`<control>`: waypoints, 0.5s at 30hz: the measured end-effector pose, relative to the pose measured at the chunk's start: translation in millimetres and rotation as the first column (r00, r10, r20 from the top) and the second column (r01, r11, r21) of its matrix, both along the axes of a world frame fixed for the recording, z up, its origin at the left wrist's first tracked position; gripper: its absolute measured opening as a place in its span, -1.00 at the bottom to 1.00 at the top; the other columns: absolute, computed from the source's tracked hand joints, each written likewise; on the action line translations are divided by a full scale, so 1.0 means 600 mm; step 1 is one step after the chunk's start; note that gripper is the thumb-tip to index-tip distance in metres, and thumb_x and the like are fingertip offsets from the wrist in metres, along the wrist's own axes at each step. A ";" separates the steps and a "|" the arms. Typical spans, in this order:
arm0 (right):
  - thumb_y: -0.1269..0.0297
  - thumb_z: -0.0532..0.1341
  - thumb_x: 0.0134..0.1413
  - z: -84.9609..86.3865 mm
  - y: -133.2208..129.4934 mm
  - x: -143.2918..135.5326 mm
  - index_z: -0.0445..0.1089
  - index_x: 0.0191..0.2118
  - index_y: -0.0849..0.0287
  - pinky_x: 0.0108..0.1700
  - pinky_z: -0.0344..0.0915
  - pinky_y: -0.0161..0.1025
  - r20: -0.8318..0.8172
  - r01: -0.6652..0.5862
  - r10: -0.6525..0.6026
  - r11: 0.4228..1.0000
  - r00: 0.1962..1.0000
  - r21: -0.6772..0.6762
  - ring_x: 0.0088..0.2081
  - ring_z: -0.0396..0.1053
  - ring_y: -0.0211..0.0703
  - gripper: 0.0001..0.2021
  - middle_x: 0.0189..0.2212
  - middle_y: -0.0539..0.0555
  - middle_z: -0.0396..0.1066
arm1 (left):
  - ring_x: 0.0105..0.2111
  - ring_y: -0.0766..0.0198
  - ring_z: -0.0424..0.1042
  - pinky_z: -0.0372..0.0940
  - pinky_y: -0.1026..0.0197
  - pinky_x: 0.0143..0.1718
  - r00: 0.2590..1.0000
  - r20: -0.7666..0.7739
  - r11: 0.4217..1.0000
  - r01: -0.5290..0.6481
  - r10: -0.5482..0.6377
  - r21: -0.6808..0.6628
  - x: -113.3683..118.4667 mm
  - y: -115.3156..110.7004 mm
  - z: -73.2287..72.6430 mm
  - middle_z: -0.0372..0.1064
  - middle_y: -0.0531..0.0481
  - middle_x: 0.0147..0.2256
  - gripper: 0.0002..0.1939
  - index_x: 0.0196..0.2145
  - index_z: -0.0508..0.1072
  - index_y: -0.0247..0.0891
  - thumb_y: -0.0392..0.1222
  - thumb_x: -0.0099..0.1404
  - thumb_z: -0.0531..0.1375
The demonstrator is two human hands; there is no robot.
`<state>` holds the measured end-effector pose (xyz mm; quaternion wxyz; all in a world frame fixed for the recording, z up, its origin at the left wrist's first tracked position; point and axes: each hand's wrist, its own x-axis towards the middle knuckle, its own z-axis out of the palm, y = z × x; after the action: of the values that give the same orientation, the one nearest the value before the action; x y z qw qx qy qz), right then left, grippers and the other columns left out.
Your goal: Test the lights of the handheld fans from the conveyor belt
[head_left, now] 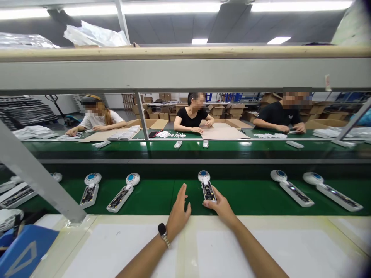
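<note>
My right hand (222,206) grips the lower end of a white handheld device (208,190), thumb on one side and fingers on the other. Its round head has a blue centre with dark spots around it, and its open handle shows a dark circuit board. To the left of it, my left hand (179,212) is held over the near edge of the green belt (162,193), fingers stretched and thumb apart, with nothing in it. A watch (162,231) is on that wrist.
Similar devices lie left (120,197) and right (297,193) on the belt. A slanted grey post (40,173) stands at left, above a blue folder (26,251). Overhead runs a grey shelf beam (185,75). Across the line, three people sit working with small white parts (169,134).
</note>
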<state>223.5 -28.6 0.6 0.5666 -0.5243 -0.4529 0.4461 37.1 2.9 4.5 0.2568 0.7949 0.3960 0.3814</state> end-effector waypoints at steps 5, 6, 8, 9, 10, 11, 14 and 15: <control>-0.06 0.20 -0.15 -0.014 0.007 0.070 0.38 -0.13 0.19 -0.74 0.18 -0.29 0.239 0.270 -0.263 0.963 0.935 0.006 -0.81 0.17 -0.35 -0.50 -0.33 0.13 0.50 | -0.10 0.26 0.31 0.26 0.14 -0.08 1.000 -0.018 0.998 -0.015 0.014 -0.067 0.001 -0.001 0.011 0.00 -0.06 0.17 -0.35 0.21 -0.26 -0.02 -0.29 0.25 -0.04; -0.10 0.11 -0.07 -0.017 0.004 0.096 0.41 -0.23 0.21 -0.71 0.19 -0.29 0.263 0.359 -0.353 0.933 0.898 0.029 -0.80 0.16 -0.35 -0.54 -0.36 0.14 0.50 | -0.10 0.26 0.32 0.26 0.14 -0.08 1.000 -0.026 0.996 -0.019 0.016 -0.084 0.000 -0.001 0.011 0.01 -0.05 0.16 -0.35 0.21 -0.25 -0.01 -0.28 0.25 -0.04; -0.12 -0.04 0.03 -0.020 -0.006 0.158 0.39 -0.46 0.24 -0.64 0.22 -0.29 0.313 0.538 -0.529 0.840 0.789 0.065 -0.75 0.20 -0.30 -0.50 -0.53 0.14 0.48 | -0.10 0.26 0.32 0.26 0.14 -0.08 0.999 -0.038 0.994 -0.026 0.022 -0.107 -0.001 0.000 0.011 0.04 -0.04 0.15 -0.37 0.21 -0.23 0.00 -0.27 0.25 -0.05; -0.12 -0.08 0.05 -0.020 -0.013 0.193 0.33 -0.58 0.22 -0.61 0.22 -0.28 0.343 0.614 -0.598 0.786 0.724 0.076 -0.72 0.22 -0.25 -0.47 -0.64 0.12 0.42 | -0.10 0.25 0.32 0.25 0.14 -0.08 0.999 -0.040 0.993 -0.025 0.021 -0.113 -0.002 0.000 0.011 0.05 -0.04 0.14 -0.37 0.21 -0.24 0.00 -0.26 0.25 -0.05; -0.12 -0.10 0.06 -0.018 -0.022 0.229 0.27 -0.67 0.19 -0.58 0.23 -0.27 0.377 0.673 -0.649 0.735 0.661 0.085 -0.71 0.24 -0.21 -0.46 -0.73 0.10 0.34 | -0.09 0.25 0.32 0.25 0.14 -0.07 0.999 -0.043 0.992 -0.024 0.019 -0.120 -0.003 0.001 0.010 0.07 -0.05 0.13 -0.37 0.22 -0.25 -0.01 -0.25 0.26 -0.06; -0.11 -0.10 0.05 -0.014 -0.032 0.265 0.22 -0.72 0.17 -0.55 0.23 -0.25 0.416 0.719 -0.683 0.689 0.600 0.093 -0.69 0.25 -0.17 -0.46 -0.78 0.09 0.29 | -0.09 0.24 0.32 0.24 0.14 -0.08 0.999 -0.050 0.991 -0.022 0.016 -0.131 -0.003 0.001 0.010 0.10 -0.06 0.11 -0.37 0.22 -0.25 -0.01 -0.24 0.26 -0.06; -0.03 -0.11 0.07 0.004 -0.058 0.364 0.29 -0.64 0.19 -0.40 0.25 -0.16 0.542 0.818 -0.734 0.558 0.409 0.139 -0.51 0.35 0.00 -0.51 -0.68 0.16 0.36 | -0.10 0.19 0.32 0.26 0.11 -0.11 0.995 -0.101 0.983 -0.034 0.016 -0.181 -0.004 0.001 0.011 0.25 -0.08 -0.02 -0.38 0.22 -0.24 -0.01 -0.19 0.27 -0.06; 0.02 -0.12 0.08 0.011 -0.064 0.392 0.33 -0.57 0.20 -0.34 0.24 -0.13 0.585 0.829 -0.725 0.538 0.363 0.154 -0.42 0.37 0.05 -0.54 -0.59 0.21 0.41 | -0.10 0.17 0.33 0.26 0.10 -0.13 0.993 -0.118 0.981 -0.040 0.017 -0.192 -0.005 0.000 0.011 0.28 -0.08 -0.07 -0.39 0.22 -0.23 -0.01 -0.18 0.27 -0.06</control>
<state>458.6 -66.8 6.9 0.4929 -0.8296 -0.2610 -0.0252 34.4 3.1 11.0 0.3041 0.7812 0.4568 0.2978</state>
